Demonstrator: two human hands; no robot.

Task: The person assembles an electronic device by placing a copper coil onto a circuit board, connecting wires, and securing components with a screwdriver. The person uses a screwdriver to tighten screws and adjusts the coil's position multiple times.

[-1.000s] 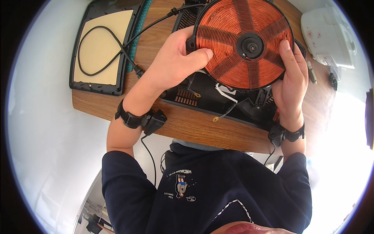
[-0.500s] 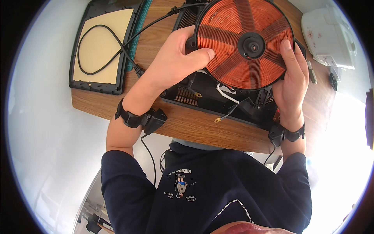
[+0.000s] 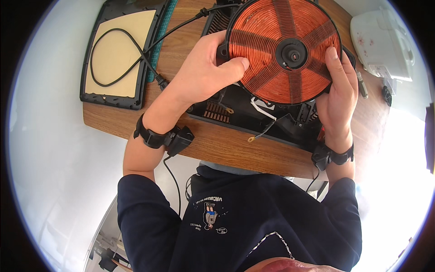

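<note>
A round copper induction coil (image 3: 258, 43) with a black hub and dark spokes is held above an opened black appliance housing (image 3: 253, 119). My left hand (image 3: 210, 68) grips the coil's left rim, thumb on the windings and fingers hidden behind. On the right rim, my right hand (image 3: 340, 88) holds it the same way, its thumb over the copper edge. Below the coil hang a white-sleeved wire (image 3: 263, 109) and a dark lead with a brass ring terminal (image 3: 252, 139). Another ring terminal (image 3: 229, 110) lies near the housing's vent slots.
At the left, a black-framed panel (image 3: 118, 59) with a beige sheet lies partly over a green cutting mat (image 3: 159, 50). A looped black power cord (image 3: 118, 30) crosses it. A white appliance (image 3: 379, 41) and a pen (image 3: 362, 85) are at the right of the wooden table (image 3: 108, 119).
The coil has shifted very slightly to the left, and the hanging lead with its ring terminal has moved a little left too. Both hands keep the same hold.
</note>
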